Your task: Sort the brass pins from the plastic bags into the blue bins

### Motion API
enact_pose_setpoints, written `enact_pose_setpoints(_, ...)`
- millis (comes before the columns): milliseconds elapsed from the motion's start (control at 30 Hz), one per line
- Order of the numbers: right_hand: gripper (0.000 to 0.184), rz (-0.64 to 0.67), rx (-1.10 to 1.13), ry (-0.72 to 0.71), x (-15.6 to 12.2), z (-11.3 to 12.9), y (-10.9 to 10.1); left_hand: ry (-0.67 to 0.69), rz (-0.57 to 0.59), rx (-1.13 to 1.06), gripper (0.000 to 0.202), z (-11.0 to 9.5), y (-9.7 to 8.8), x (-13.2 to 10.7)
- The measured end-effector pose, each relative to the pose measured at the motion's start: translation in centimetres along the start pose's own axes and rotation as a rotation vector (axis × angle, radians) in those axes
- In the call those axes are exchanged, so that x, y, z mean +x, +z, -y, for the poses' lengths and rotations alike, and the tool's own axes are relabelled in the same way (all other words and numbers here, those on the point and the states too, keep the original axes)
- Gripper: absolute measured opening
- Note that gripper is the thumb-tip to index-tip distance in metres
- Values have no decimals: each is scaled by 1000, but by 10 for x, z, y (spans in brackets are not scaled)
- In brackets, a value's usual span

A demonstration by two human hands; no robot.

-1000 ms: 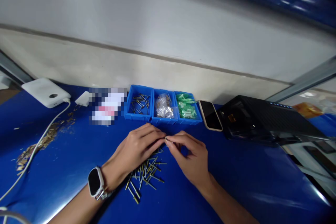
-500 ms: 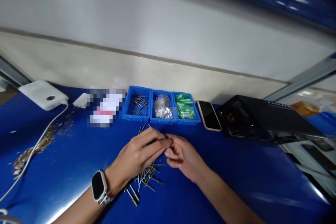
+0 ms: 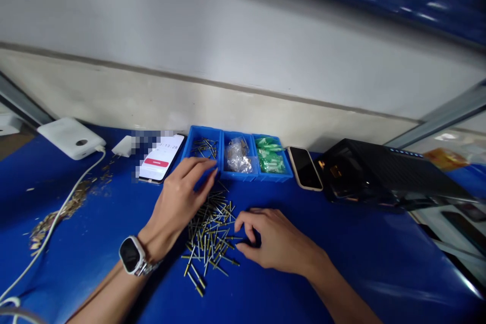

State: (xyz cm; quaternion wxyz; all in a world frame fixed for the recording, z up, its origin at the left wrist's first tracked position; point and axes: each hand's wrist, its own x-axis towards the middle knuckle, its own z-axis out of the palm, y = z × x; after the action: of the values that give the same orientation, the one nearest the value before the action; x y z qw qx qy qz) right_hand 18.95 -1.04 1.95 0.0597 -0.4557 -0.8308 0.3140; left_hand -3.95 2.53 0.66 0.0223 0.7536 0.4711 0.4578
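Observation:
A loose pile of brass-and-steel rivets [image 3: 208, 233] lies on the blue work surface [image 3: 341, 273], between my hands. My left hand [image 3: 182, 195] reaches forward, its fingertips at the front rim of the left blue parts bin [image 3: 203, 134], which holds more rivets. No held item shows in that hand. My right hand [image 3: 273, 238] rests to the right of the pile, fingers curled and almost touching the nearest rivets, with nothing visible in them. A smartwatch [image 3: 131, 255] sits on my left wrist.
Next to that bin stand a middle bin [image 3: 237, 157] of clear bagged parts and a right bin [image 3: 271, 154] of green items. Further off lie a lit phone [image 3: 159, 157], a dark phone [image 3: 304, 168], a black device [image 3: 379, 177], a white power bank [image 3: 70, 137], and brass scraps [image 3: 64, 207].
My hands have parted: the left moved forward to the bin, the right moved back and down. The rivet pile looks larger, and the left bin looks fuller of fewer rivets than before.

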Motion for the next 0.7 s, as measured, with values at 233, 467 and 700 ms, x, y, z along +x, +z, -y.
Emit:
enact_pose_setpoints(233, 10, -45, -40, -33, 5, -5, 9, 50, 160, -101, 13, -12, 3, -5)
enact_pose_setpoints(467, 5, -161, 457, 10, 14, -10, -1, 197, 338, -221, 28, -11, -3, -7)
enact_pose_setpoints(700, 12, -164, 782, 54, 18, -10, -2, 333, 404, -222, 25, -17, 1, -9)
